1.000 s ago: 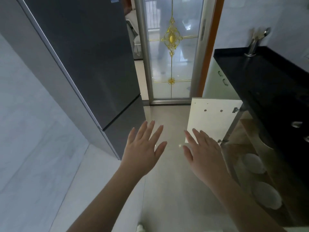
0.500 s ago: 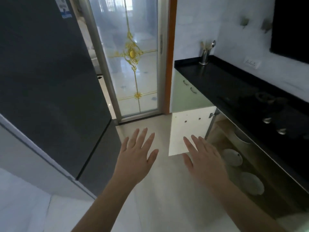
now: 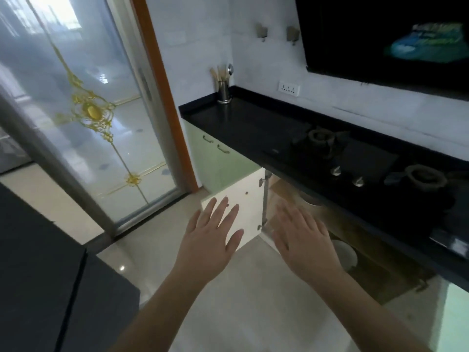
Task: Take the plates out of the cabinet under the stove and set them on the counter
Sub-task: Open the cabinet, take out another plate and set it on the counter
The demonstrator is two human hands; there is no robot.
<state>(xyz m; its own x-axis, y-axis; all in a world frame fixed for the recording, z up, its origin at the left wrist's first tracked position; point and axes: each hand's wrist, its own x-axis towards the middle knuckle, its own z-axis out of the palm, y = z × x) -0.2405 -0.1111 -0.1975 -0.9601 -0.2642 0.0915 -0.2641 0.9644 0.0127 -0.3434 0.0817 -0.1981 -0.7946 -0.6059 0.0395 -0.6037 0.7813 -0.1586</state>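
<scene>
Since a second ago the view has swung right, bringing the stove and counter into sight. Both hands hover above the floor, palms down, fingers spread, holding nothing. Left hand overlaps the open cabinet door; right hand is in front of the cabinet opening. One plate shows inside, just right of the right hand.

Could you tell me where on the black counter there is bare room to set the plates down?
The black stone counter is bare between the steel utensil holder in the far corner and the black gas stove. The stove stretch is crowded with burners and knobs.
</scene>
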